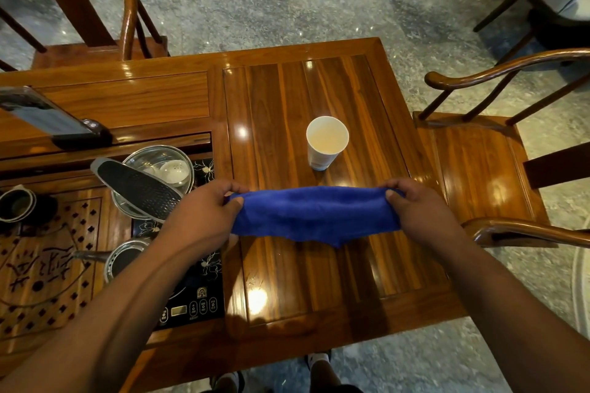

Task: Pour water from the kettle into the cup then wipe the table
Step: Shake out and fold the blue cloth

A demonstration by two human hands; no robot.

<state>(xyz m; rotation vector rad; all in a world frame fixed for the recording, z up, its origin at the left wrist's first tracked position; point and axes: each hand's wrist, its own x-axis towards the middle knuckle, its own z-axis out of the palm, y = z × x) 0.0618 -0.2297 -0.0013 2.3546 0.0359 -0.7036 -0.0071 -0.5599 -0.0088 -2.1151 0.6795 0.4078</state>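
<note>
The cup (326,142) stands on the table (319,89) with water in it, so pouring looks done. Just in front of the cup, your left hand (204,210) and right hand (415,207) pinch the blue cloth (314,215) ends. Wiping is left.

- Tea room or teahouse: polished wooden tea table (319,89) with carved slatted tea tray (48,265)
- built-in induction hob (191,306), kettle (127,258)
- round-backed wooden armchairs (479,150), stone floor (319,9)
</note>
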